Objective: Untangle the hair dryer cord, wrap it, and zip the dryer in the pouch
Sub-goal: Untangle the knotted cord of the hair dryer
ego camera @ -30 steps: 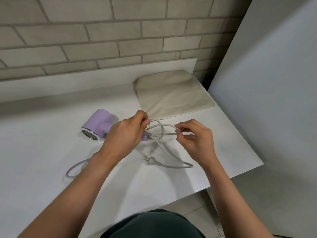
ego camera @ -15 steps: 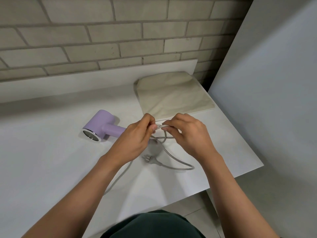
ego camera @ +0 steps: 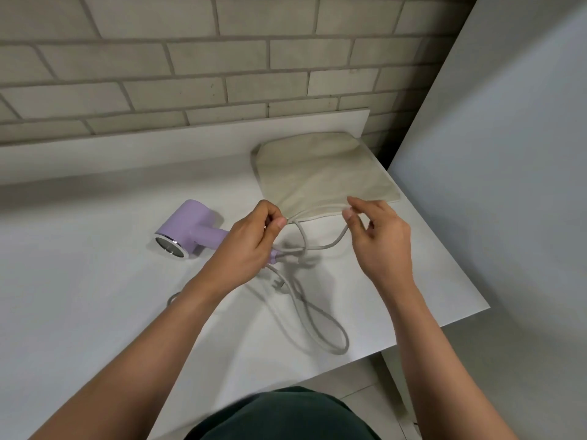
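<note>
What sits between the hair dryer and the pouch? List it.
The left hand and the cord it pinches, stretched across to the right hand, lie between the hair dryer and the pouch. Nothing else visible does.

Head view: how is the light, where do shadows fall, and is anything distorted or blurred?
Head view: soft, even light; the cord and the left hand and right hand cast grey shadows on the white table. Head view: on the brick wall mortar lines bow, a wide-angle effect. Head view: the hair dryer has a glint on its chrome rim; the dark clothing at the bottom looks soft.
</note>
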The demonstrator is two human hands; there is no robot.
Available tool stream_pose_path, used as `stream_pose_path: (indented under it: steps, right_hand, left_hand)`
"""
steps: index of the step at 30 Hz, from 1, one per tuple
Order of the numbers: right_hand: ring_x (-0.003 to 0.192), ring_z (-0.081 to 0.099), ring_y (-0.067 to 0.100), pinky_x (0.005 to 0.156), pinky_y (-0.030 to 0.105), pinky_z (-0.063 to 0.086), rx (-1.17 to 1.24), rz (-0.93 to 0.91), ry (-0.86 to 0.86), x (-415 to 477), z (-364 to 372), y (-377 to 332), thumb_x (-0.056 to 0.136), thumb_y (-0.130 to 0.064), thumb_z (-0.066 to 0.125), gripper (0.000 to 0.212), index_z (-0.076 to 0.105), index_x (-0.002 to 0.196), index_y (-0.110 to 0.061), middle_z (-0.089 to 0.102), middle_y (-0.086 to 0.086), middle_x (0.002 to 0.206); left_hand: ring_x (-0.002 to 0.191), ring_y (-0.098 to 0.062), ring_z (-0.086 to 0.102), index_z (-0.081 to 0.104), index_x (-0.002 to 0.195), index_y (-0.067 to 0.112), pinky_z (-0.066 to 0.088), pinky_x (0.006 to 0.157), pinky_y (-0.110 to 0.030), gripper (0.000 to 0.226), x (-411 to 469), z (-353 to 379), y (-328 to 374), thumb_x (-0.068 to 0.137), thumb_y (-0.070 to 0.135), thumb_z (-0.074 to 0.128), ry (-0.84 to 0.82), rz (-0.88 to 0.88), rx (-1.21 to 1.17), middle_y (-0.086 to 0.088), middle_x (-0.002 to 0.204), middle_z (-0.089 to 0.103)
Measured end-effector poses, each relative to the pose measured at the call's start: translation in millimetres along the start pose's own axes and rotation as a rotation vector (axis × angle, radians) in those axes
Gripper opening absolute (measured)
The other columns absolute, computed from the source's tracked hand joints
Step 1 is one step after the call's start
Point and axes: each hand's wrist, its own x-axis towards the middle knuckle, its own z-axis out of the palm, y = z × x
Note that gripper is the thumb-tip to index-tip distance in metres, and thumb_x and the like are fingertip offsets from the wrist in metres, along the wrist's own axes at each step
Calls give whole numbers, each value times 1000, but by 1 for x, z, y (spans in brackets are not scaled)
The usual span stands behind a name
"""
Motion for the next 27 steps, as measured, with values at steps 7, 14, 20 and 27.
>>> stream_pose_path:
  steps: [7,14,20,27]
  right_hand:
    - [100,60,24,60,39,56,-369,-503,-291,-7,14,-21,98,-20,64,36,65,134,-24,65,-5,113]
    - [66,62,14,68,27,53,-51,-419,-86,2,9,-18,97,-30,68,22,80,109,-16,69,-2,86]
    - [57,61,11,66,28,53,377,99,144,23,-21,-8,97,-32,72,11,78,99,-23,69,-9,71]
    - [77,67,14,86,31,53,-156,167,-86,24,-29,15,99,-20,64,41,61,140,-19,63,2,135]
  left_hand:
    - [87,-20,65,54,101,20,52,79,-43,16,1,11,8,107,34,48,-4,161,101,7,93,62]
    - [84,-24,67,44,99,27,55,76,-52,26,-7,6,3,109,46,30,35,96,128,4,87,61]
    - [85,-12,74,43,100,34,57,77,-49,21,-10,5,-7,110,47,30,-11,4,216,11,83,74]
    - [76,-6,66,57,100,30,55,73,-45,15,-8,5,-3,106,41,48,24,67,222,10,80,67]
